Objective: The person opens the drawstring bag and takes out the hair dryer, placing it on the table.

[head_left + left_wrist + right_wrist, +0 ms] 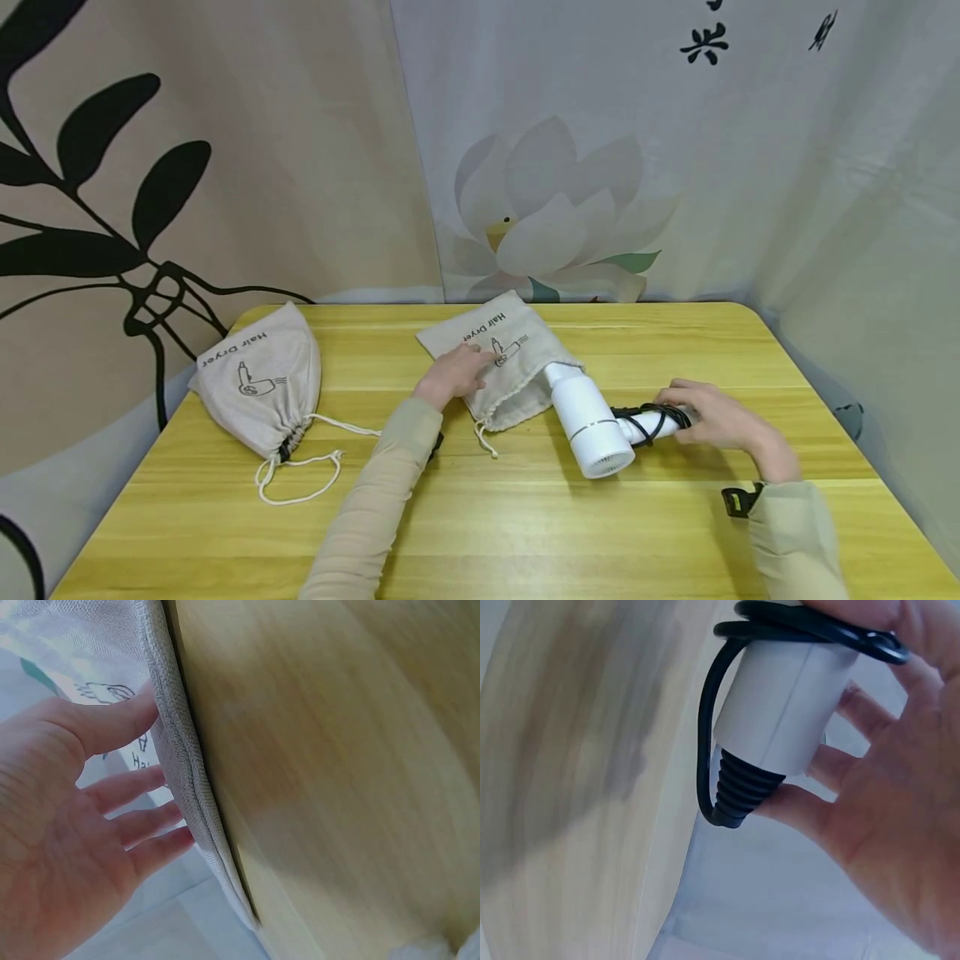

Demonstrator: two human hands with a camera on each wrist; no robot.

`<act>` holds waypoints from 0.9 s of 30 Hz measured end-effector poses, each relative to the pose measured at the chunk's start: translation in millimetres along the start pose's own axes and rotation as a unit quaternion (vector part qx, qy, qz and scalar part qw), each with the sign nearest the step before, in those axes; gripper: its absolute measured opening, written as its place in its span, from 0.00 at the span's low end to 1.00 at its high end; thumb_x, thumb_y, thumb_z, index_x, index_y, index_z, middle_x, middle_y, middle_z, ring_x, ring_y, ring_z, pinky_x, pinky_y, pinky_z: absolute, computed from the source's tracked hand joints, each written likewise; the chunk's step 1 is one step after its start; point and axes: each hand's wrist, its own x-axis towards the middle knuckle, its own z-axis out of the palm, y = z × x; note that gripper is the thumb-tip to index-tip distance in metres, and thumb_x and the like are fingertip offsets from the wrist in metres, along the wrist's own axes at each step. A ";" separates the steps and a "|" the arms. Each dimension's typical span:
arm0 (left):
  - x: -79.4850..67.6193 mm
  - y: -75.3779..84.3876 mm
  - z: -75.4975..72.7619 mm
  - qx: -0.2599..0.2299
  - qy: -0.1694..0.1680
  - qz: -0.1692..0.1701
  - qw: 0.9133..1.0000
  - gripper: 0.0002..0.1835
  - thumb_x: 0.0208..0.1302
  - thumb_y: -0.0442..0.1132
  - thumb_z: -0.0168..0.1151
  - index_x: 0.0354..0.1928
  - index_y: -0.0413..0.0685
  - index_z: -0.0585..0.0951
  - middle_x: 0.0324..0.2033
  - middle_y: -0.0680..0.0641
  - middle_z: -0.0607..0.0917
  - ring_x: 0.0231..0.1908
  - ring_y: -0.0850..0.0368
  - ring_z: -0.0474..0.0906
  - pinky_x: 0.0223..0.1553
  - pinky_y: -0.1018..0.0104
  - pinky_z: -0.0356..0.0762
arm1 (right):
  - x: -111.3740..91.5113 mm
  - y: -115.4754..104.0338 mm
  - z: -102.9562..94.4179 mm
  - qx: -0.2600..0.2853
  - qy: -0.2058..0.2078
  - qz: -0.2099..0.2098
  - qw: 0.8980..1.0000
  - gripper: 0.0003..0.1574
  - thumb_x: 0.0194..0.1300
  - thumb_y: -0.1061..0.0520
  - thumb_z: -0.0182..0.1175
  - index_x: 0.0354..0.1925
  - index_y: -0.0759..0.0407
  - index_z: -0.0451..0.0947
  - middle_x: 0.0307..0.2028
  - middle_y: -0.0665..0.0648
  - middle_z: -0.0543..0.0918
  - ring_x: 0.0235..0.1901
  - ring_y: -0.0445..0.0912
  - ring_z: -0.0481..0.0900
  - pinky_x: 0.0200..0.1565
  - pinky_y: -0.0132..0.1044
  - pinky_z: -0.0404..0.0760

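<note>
A white hair dryer (pixel 592 429) lies on the table, its narrower end inside the mouth of a beige cloth bag (pixel 536 342) printed "Hair Dryer". My right hand (pixel 716 419) grips the dryer's handle, where a black cord (pixel 651 418) is wound round. In the right wrist view, fingers and thumb go about the white handle (pixel 787 705) near the ribbed cord end. My left hand (pixel 457 372) rests on the bag's printed face. The left wrist view shows its fingers fairly straight and spread, with thumb and fingertips touching the cloth (pixel 184 742).
A second beige drawstring bag (pixel 262 375), printed alike and drawn closed, lies at the left of the wooden table (pixel 570 542). Its white cords (pixel 303 500) trail towards my left forearm. Printed curtains (pixel 300 150) stand behind the table's far edge.
</note>
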 end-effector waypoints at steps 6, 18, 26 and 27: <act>-2.4 -0.4 -1.3 -0.010 -0.009 -0.014 1.000 0.26 0.63 0.37 0.61 0.63 0.59 0.73 0.53 0.45 0.78 0.51 0.49 0.75 0.48 0.55 0.79 | -6.3 5.4 -3.6 0.006 0.017 -0.010 1.000 0.27 0.41 0.65 0.69 0.44 0.53 0.79 0.37 0.45 0.77 0.35 0.34 0.70 0.37 0.33 0.74; -11.7 3.1 -3.1 0.010 0.009 -0.023 1.000 0.31 0.53 0.27 0.61 0.60 0.57 0.76 0.50 0.44 0.81 0.50 0.48 0.75 0.49 0.54 0.79 | -9.7 12.0 -4.8 -0.011 0.087 -0.015 0.996 0.26 0.41 0.64 0.71 0.43 0.56 0.79 0.36 0.47 0.79 0.34 0.32 0.69 0.35 0.31 0.73; -13.3 8.5 3.4 -0.003 -0.034 -0.042 0.999 0.36 0.60 0.63 0.57 0.67 0.55 0.68 0.64 0.39 0.70 0.64 0.41 0.66 0.64 0.46 0.68 | -7.3 14.0 -2.7 -0.035 0.068 0.109 0.991 0.27 0.49 0.57 0.69 0.50 0.61 0.76 0.37 0.57 0.79 0.30 0.43 0.70 0.29 0.34 0.68; -14.3 9.9 3.0 -0.005 -0.041 -0.045 0.998 0.38 0.59 0.64 0.57 0.68 0.55 0.66 0.66 0.38 0.68 0.65 0.40 0.64 0.65 0.46 0.66 | -6.9 14.4 -2.1 -0.036 0.064 0.126 0.989 0.28 0.51 0.56 0.68 0.51 0.61 0.76 0.37 0.58 0.79 0.30 0.45 0.71 0.28 0.34 0.68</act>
